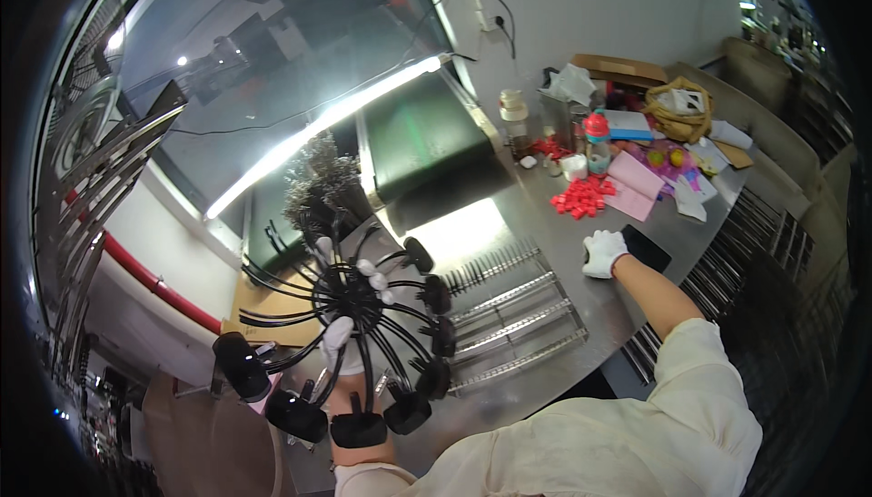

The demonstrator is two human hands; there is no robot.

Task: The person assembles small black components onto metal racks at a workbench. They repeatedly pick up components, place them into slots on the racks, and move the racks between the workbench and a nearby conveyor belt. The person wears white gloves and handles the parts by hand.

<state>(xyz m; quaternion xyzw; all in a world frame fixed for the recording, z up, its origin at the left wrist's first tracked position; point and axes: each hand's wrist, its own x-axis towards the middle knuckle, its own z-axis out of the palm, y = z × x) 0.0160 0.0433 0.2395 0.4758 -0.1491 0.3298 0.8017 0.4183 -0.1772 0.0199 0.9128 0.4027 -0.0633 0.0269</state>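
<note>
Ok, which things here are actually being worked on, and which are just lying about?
In hand:
- left hand gripping the black spoked rack
- right hand resting on the metal table

Lying about:
- red caps
- pink booklet
- black tablet
- cardboard box

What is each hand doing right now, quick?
Left hand: gloved, grip closed on the black spoked rack of round pads.
Right hand: gloved, resting on the metal table beside a dark flat slab; holds nothing.
</note>
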